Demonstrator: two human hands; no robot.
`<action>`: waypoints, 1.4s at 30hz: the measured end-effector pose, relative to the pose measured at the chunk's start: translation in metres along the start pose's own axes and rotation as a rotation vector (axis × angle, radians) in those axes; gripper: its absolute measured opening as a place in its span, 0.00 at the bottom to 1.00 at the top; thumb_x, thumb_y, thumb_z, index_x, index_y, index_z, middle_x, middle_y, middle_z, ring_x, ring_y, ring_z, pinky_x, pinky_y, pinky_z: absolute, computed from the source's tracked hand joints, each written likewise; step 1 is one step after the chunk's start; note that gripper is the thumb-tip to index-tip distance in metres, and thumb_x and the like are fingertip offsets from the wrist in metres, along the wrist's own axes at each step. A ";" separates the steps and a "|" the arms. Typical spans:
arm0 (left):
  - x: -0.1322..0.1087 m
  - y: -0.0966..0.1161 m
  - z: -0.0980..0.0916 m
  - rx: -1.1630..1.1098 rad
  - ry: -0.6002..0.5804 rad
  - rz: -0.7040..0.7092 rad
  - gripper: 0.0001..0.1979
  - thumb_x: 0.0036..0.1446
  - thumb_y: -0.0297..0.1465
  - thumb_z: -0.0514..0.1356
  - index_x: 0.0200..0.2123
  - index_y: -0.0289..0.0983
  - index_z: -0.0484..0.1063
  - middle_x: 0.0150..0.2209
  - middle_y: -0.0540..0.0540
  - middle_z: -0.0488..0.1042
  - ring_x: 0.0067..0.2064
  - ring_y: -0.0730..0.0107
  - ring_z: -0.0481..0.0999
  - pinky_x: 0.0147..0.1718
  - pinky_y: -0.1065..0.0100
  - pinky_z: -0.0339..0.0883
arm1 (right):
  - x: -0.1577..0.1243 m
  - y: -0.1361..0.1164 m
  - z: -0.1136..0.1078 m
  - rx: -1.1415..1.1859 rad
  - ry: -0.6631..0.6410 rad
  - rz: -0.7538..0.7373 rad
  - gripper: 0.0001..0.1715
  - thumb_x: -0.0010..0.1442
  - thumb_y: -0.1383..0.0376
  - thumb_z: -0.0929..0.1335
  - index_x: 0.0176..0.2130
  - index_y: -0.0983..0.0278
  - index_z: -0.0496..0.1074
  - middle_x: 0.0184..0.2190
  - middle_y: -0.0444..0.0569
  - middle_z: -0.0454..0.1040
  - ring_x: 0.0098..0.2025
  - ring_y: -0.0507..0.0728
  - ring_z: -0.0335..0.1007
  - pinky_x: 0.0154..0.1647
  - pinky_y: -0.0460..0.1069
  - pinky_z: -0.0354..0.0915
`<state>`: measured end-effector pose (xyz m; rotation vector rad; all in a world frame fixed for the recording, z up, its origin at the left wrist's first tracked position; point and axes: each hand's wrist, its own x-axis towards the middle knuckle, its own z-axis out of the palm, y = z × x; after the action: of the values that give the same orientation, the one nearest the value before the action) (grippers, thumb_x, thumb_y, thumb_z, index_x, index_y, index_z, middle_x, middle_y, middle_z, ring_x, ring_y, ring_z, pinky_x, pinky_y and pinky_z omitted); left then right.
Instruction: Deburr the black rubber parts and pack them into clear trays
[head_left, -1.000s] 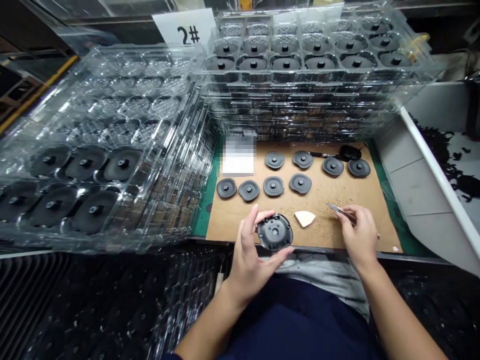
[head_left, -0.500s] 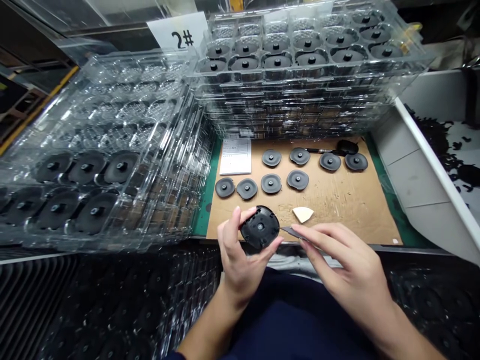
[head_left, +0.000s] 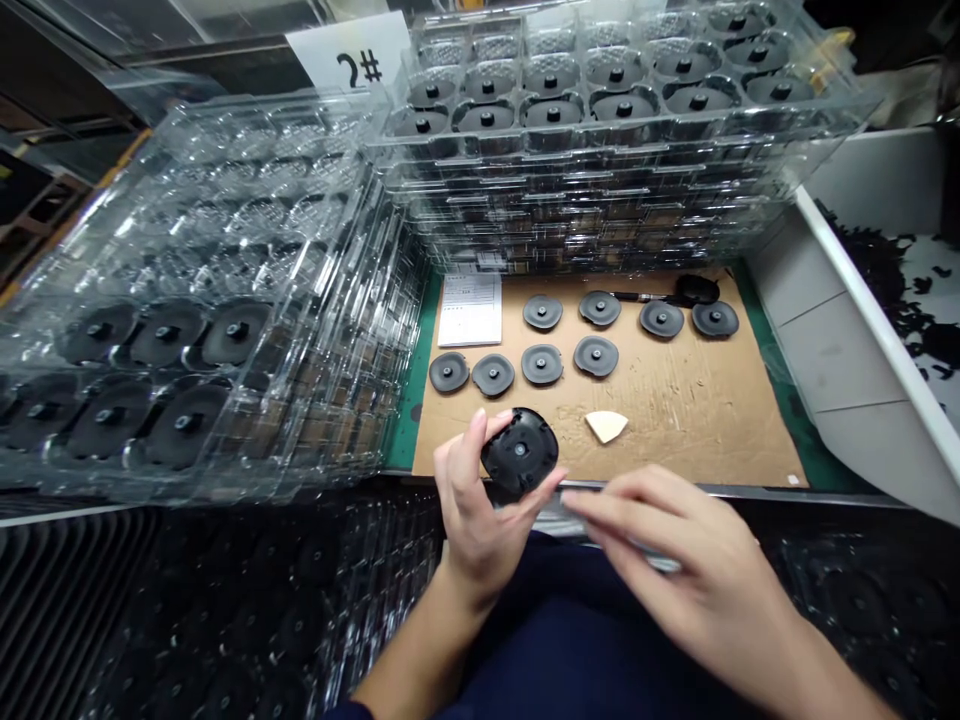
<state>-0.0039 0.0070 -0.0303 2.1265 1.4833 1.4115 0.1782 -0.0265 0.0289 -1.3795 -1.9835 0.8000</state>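
My left hand grips a black round plastic cover by its edge, thumb on one side and fingers on the other. Its ribbed inner face, with a small hub in the middle, is turned up towards me. Close by on the right, my right hand is closed and somewhat smeared by motion. It keeps hold of a small grey craft knife blade, now mostly hidden; only a pale glint shows under the fingers. A cream wedge-shaped sponge lies on the cardboard beyond my hands.
Several black covers lie on the cardboard, near a white paper form and a dark-headed brush. Stacked clear trays stand left, more trays behind. A white bin with black scraps is on the right.
My right hand has drawn the blade away from the cover's edge and shifted slightly down, and the blade's tip has gone out of sight. My left hand and the cover hardly moved.
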 end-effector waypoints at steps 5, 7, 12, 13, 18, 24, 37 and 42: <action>0.005 0.000 -0.003 -0.003 -0.002 -0.037 0.53 0.36 0.29 0.73 0.63 0.36 0.48 0.49 0.36 0.70 0.49 0.55 0.71 0.50 0.52 0.65 | 0.002 0.024 -0.011 -0.036 0.081 0.133 0.16 0.61 0.68 0.65 0.48 0.55 0.72 0.37 0.44 0.74 0.40 0.51 0.69 0.41 0.45 0.64; 0.008 0.002 -0.007 -0.033 -0.127 -0.093 0.43 0.38 0.33 0.73 0.57 0.37 0.58 0.45 0.39 0.73 0.46 0.58 0.72 0.46 0.57 0.66 | -0.001 0.056 -0.012 -0.120 0.163 0.242 0.15 0.61 0.65 0.65 0.47 0.56 0.73 0.40 0.44 0.74 0.42 0.52 0.70 0.43 0.46 0.63; 0.008 0.007 -0.010 -0.220 -0.468 -0.394 0.09 0.51 0.36 0.64 0.28 0.36 0.70 0.26 0.48 0.70 0.31 0.68 0.68 0.31 0.67 0.61 | -0.019 0.154 0.000 -0.313 0.315 0.439 0.15 0.59 0.59 0.65 0.45 0.58 0.75 0.38 0.48 0.75 0.41 0.58 0.71 0.41 0.52 0.65; 0.007 0.007 -0.009 -0.232 -0.461 -0.416 0.10 0.51 0.36 0.65 0.26 0.36 0.70 0.24 0.49 0.69 0.29 0.69 0.67 0.29 0.67 0.59 | -0.020 0.169 0.004 -0.354 0.350 0.436 0.17 0.60 0.59 0.65 0.46 0.59 0.75 0.38 0.50 0.74 0.41 0.60 0.71 0.42 0.55 0.65; 0.002 0.011 -0.006 -0.380 -0.406 -0.484 0.10 0.48 0.34 0.67 0.24 0.36 0.71 0.24 0.48 0.71 0.28 0.69 0.69 0.27 0.69 0.61 | -0.016 0.167 0.021 -0.438 0.559 0.335 0.20 0.59 0.60 0.64 0.48 0.64 0.74 0.52 0.59 0.66 0.55 0.71 0.60 0.54 0.68 0.54; 0.006 0.016 0.002 -0.817 -0.211 -0.509 0.08 0.55 0.33 0.62 0.26 0.37 0.68 0.27 0.47 0.73 0.32 0.67 0.73 0.33 0.65 0.68 | -0.009 0.074 0.016 0.510 0.220 0.270 0.13 0.61 0.61 0.65 0.45 0.60 0.73 0.40 0.49 0.75 0.41 0.56 0.72 0.42 0.50 0.69; 0.009 0.033 0.021 -1.139 -0.288 -0.592 0.12 0.48 0.31 0.67 0.19 0.37 0.68 0.21 0.50 0.69 0.29 0.69 0.70 0.30 0.65 0.66 | -0.005 0.030 -0.005 0.925 -0.122 0.278 0.10 0.53 0.57 0.72 0.31 0.60 0.78 0.31 0.45 0.65 0.33 0.50 0.63 0.36 0.46 0.62; 0.004 0.032 0.020 -1.167 -0.352 -0.646 0.11 0.47 0.30 0.67 0.19 0.37 0.68 0.21 0.49 0.69 0.29 0.68 0.71 0.29 0.66 0.66 | -0.004 0.034 0.003 1.315 -0.136 0.344 0.11 0.46 0.60 0.76 0.26 0.64 0.74 0.27 0.42 0.62 0.29 0.49 0.60 0.32 0.45 0.60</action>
<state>0.0325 0.0014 -0.0191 0.9650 0.7355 1.1035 0.1976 -0.0209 0.0007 -0.7984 -0.8199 1.8932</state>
